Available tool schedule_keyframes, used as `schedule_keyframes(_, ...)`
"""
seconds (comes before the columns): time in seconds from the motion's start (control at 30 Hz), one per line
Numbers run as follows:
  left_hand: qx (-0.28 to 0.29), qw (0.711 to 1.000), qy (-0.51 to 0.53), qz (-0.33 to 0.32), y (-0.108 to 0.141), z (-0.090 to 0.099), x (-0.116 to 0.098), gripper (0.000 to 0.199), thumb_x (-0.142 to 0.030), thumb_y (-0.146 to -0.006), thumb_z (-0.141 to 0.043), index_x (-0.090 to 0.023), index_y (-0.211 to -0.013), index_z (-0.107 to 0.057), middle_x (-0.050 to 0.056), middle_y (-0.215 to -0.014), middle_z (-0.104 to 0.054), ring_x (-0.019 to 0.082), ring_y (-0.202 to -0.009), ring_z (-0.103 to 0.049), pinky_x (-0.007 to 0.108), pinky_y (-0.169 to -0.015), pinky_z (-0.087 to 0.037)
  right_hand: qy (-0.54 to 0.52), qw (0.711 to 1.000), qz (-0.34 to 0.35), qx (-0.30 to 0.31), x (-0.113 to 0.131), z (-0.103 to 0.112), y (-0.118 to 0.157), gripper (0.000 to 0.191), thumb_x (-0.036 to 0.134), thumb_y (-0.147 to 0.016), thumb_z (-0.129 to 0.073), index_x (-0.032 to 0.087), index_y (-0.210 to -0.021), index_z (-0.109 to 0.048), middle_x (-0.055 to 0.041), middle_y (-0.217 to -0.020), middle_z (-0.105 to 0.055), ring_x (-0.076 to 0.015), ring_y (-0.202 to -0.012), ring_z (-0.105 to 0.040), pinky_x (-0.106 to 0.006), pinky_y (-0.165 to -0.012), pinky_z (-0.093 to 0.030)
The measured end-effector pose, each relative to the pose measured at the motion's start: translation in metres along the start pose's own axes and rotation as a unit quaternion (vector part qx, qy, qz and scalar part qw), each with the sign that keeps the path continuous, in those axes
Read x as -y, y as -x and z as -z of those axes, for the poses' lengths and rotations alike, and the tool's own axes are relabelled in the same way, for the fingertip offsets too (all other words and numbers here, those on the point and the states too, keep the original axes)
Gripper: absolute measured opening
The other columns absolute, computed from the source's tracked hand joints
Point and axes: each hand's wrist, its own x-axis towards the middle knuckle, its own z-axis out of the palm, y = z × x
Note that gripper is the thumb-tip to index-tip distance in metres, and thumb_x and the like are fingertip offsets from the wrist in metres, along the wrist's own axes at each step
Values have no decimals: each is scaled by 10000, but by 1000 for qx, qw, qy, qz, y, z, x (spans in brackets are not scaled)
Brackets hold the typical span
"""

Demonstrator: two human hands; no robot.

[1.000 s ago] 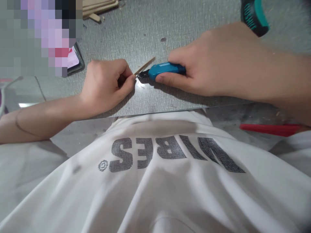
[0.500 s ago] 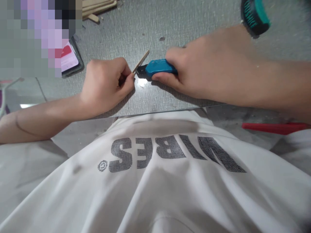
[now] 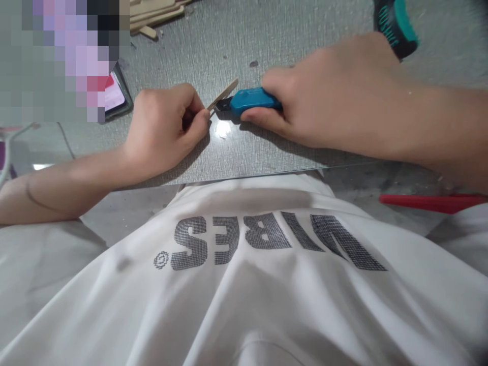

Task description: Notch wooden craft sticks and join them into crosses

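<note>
Between its thumb and fingers my left hand (image 3: 165, 132) pinches a thin wooden craft stick (image 3: 227, 91), which slants up and to the right above the table. My right hand (image 3: 324, 99) is wrapped round a blue utility knife (image 3: 253, 99) with a black nose. The nose of the knife meets the stick just beyond my left fingertips; how far the blade is out I cannot tell. The stick's lower end is hidden in my left hand.
Several more craft sticks (image 3: 160, 18) lie stacked at the back left of the grey table (image 3: 213, 56). A phone (image 3: 118, 96), partly blurred out, rests left of my hand. At the back right stands a black and teal object with lettering (image 3: 396, 28). Something red (image 3: 430, 202) is below the table edge.
Both hands have risen slightly away from the table's front edge. The stick has turned so more of its flat face shows, and the knife has shifted a little with it.
</note>
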Motion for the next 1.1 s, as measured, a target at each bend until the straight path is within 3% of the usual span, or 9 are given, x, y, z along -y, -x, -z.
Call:
schedule_keyframes(0.23,2,1000,-2,-5,0,-12,27,439,-678,-1242,-619,-288,-1078,-740,43,-861,-740,307,-997,-748,487,-1048,-526,20,1000,-1,6,-3,0,2,933,917,-1267,-278,206,-1565,-803,-252,-1327,-919,-542,-1241,-909,-548,-864,-585)
schedule_keyframes(0.37,7,999,-28,-26,-1,-6,19,428,-636,-1233,-612,-298,-976,-666,37,-845,-705,274,-880,-690,472,-943,-514,15,1000,15,-11,-6,-3,1,874,906,-1258,-294,250,-1537,-801,-205,-1254,-926,-477,-1126,-889,-491,-803,-494)
schedule_keyframes(0.53,58,995,-70,-33,-5,12,-7,451,-557,-1234,-475,-303,-864,-424,22,-774,-527,239,-773,-527,449,-810,-372,-31,998,37,-41,-14,-8,-3,773,902,-1255,-354,283,-1335,-810,-115,-1112,-899,-366,-1015,-827,-421,-766,-325)
schedule_keyframes(0.63,79,994,-64,-49,-9,16,-12,442,-565,-1230,-442,-309,-872,-403,26,-760,-509,240,-773,-485,450,-798,-362,-22,999,39,-26,-18,-7,-5,778,912,-1259,-383,264,-1221,-812,-93,-1004,-855,-331,-933,-800,-414,-731,-250)
schedule_keyframes(0.8,125,991,-39,-30,-12,20,-11,406,-527,-1234,-467,-300,-898,-491,43,-818,-615,268,-869,-656,442,-911,-495,-15,998,52,-25,-24,-6,-8,785,933,-1266,-415,269,-1160,-820,-62,-916,-817,-300,-858,-763,-411,-721,-241)
schedule_keyframes(1.1,160,986,12,-43,-19,28,-9,447,-506,-1220,-521,-304,-826,-457,9,-736,-520,233,-769,-542,436,-862,-468,21,998,60,-15,-23,-6,-6,773,905,-1276,-381,276,-1277,-831,-91,-1055,-882,-332,-934,-793,-435,-741,-277)
